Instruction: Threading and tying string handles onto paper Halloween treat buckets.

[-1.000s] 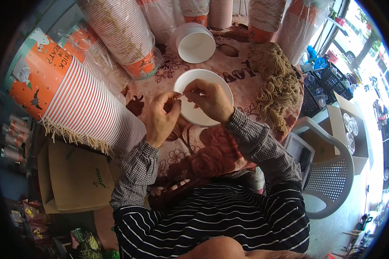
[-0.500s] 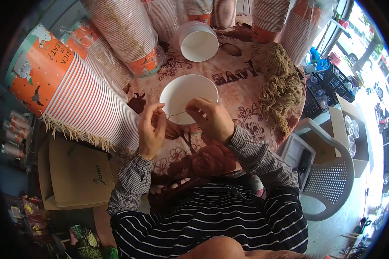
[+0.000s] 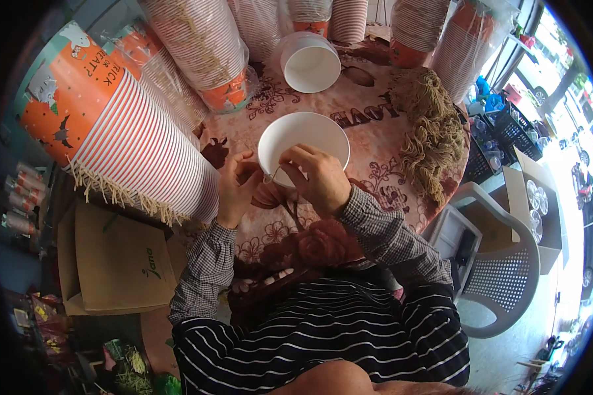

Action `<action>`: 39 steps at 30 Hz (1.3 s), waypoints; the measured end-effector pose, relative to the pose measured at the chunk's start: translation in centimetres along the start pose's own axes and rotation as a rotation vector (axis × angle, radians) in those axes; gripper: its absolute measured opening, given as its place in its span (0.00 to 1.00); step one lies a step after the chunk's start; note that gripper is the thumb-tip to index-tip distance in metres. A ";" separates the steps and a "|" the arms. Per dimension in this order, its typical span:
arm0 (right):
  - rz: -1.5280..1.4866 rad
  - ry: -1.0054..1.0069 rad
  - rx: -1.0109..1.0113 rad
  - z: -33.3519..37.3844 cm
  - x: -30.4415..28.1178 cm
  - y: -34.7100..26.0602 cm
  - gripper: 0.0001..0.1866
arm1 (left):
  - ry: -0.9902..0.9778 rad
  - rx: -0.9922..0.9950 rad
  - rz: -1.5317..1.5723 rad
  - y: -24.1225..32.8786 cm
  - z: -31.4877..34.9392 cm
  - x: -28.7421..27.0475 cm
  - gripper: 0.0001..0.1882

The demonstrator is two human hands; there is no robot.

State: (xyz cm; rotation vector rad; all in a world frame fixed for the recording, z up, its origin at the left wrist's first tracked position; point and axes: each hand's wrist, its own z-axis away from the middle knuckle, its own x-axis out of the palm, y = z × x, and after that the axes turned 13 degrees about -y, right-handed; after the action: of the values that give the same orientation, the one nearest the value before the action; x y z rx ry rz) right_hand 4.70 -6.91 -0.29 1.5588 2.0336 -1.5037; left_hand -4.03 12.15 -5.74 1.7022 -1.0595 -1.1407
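An open white paper bucket (image 3: 303,126) stands in front of me, its mouth facing up toward me. A short beige cord (image 3: 275,172) runs between my two hands over the bucket's near left rim. My right hand (image 3: 324,182) is over the bucket's mouth, thumb and forefinger pinching the cord. At the bucket's left side, my left hand (image 3: 234,194) is curled, its fingertips at the cord's other end. The fine detail of that end is too small to tell. A tangled bundle of beige cords (image 3: 433,131) lies on the right of the table.
A long nested stack of orange-printed paper buckets (image 3: 148,141) leans at the left, cord ends hanging from it. Plastic-wrapped stacks (image 3: 194,43) and another white bucket (image 3: 313,68) stand at the back. A patterned cloth (image 3: 270,227) covers the table. A plastic chair (image 3: 507,276) is at right.
My hands have come closer together, and the cord that was stretched between them now has a shorter, bent span. The view has shifted slightly, so the bucket appears farther right.
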 end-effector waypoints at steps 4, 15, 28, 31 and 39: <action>-0.056 -0.011 0.018 -0.7 0.1 0.7 0.05 | -0.043 -0.027 -0.071 -0.3 0.5 0.1 0.11; -0.194 -0.067 0.032 -1.1 -0.9 0.8 0.06 | -0.121 -0.008 -0.238 1.3 0.2 -1.2 0.09; -0.192 -0.079 -0.049 -1.9 -0.9 1.1 0.05 | 0.057 0.090 -0.131 2.8 -0.1 -1.6 0.06; -0.258 -0.123 -0.061 -2.7 -1.0 0.6 0.05 | 0.088 0.349 -0.525 5.1 -1.4 -2.0 0.07; -0.474 -0.164 -0.089 -3.2 0.1 1.8 0.04 | -0.079 0.568 -0.553 6.6 -5.1 -1.2 0.10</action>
State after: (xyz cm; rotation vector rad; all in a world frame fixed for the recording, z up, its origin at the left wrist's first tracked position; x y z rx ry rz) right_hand 7.42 -4.46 0.09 0.9217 2.4414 -1.5918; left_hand -0.83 12.01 2.06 2.5275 -1.0546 -1.3264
